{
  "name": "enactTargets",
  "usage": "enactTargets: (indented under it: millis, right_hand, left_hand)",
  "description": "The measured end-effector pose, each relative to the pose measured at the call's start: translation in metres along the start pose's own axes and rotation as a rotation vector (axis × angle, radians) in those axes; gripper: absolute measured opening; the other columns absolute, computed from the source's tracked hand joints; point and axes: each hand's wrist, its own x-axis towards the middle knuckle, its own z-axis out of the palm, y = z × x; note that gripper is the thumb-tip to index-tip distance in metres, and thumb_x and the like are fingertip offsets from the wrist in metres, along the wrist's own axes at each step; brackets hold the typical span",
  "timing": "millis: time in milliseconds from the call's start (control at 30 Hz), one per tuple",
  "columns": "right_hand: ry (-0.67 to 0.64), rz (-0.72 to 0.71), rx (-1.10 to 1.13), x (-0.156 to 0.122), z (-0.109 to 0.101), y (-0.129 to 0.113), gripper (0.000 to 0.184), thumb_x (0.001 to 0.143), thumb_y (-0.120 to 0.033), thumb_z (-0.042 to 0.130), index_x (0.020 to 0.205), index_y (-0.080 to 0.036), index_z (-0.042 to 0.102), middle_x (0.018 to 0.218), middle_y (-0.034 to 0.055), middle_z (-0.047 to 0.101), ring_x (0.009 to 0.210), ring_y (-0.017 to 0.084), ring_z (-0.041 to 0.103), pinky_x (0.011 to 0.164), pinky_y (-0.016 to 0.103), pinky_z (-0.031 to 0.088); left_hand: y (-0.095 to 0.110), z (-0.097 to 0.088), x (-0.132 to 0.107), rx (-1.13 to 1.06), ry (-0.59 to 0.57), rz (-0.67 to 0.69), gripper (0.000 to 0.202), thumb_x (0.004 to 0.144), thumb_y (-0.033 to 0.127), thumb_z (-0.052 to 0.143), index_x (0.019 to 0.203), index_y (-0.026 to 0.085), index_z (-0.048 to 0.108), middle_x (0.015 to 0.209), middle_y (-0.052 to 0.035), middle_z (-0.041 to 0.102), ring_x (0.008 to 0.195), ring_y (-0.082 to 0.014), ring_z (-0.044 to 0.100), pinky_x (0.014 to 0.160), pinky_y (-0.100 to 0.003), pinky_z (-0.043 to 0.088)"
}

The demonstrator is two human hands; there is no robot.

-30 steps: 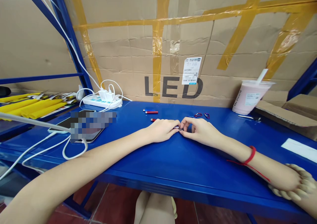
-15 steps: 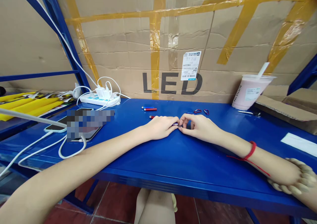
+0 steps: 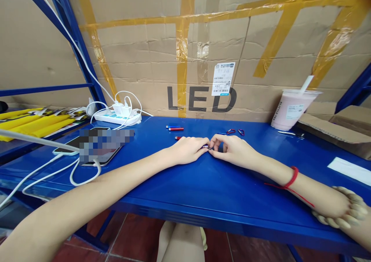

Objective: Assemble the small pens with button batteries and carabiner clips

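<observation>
My left hand [image 3: 189,150] is closed, its thumb and fingertips pinching a small dark piece with a pale label [image 3: 205,147]. Most of that piece is hidden in the fingers. My right hand [image 3: 232,149] meets it from the right, thumb and forefinger pinched at the same spot on a tiny dark end. Both hands rest low over the blue table. Behind the left hand shows the end of a red cylinder [image 3: 177,138]. Farther back lie a blue metal tube [image 3: 173,126] and a red metal tube [image 3: 176,129]. Past the right hand are a red carabiner [image 3: 231,131] and a blue carabiner [image 3: 241,132].
Phones [image 3: 108,152] with white cables and a power strip [image 3: 118,117] occupy the left. Yellow packets [image 3: 43,125] lie beyond them. At right stand a drink cup [image 3: 294,109], an open cardboard box [image 3: 333,132] and a white strip [image 3: 349,171]. A large carton [image 3: 139,68] backs the table.
The view has shifted very slightly. Both hands stay pinched together at the same place, with no clear movement of the small piece.
</observation>
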Motion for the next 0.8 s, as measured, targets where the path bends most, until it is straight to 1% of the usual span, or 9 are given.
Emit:
enactTargets:
  millis: [200,400,800]
  right_hand:
    - [0.003,-0.01,0.006,0.0001,0.0003,0.0007,0.015,0.077,-0.037,0.052,0.086,-0.025,0.055,0.08,-0.0049,0.065,0.056,0.009,0.054,0.053,0.022,0.035]
    - [0.007,-0.017,0.007,0.0006,0.0012,0.0015,0.015,0.077,-0.036,0.052,0.085,-0.025,0.055,0.079,-0.005,0.065,0.056,0.009,0.055,0.053,0.022,0.035]
    - [-0.019,-0.009,0.013,0.0005,0.0005,0.001,0.015,0.077,-0.037,0.051,0.086,-0.025,0.053,0.078,-0.0054,0.064,0.056,0.009,0.054,0.054,0.023,0.035]
  left_hand:
    - [-0.0001,0.0001,-0.0002,0.005,-0.006,-0.004,0.023,0.093,0.033,0.03,0.1,0.021,0.048,0.1,-0.0026,0.061,0.09,-0.0192,0.06,0.067,-0.028,0.046]
    - [-0.001,0.0013,0.0005,0.008,0.007,0.001,0.022,0.093,0.033,0.031,0.099,0.021,0.049,0.099,-0.0021,0.062,0.087,-0.0189,0.061,0.065,-0.027,0.045]
    - [-0.0021,0.0024,0.0009,-0.013,0.013,0.014,0.021,0.093,0.031,0.032,0.1,0.02,0.049,0.099,-0.0015,0.062,0.089,-0.0197,0.061,0.061,-0.026,0.044]
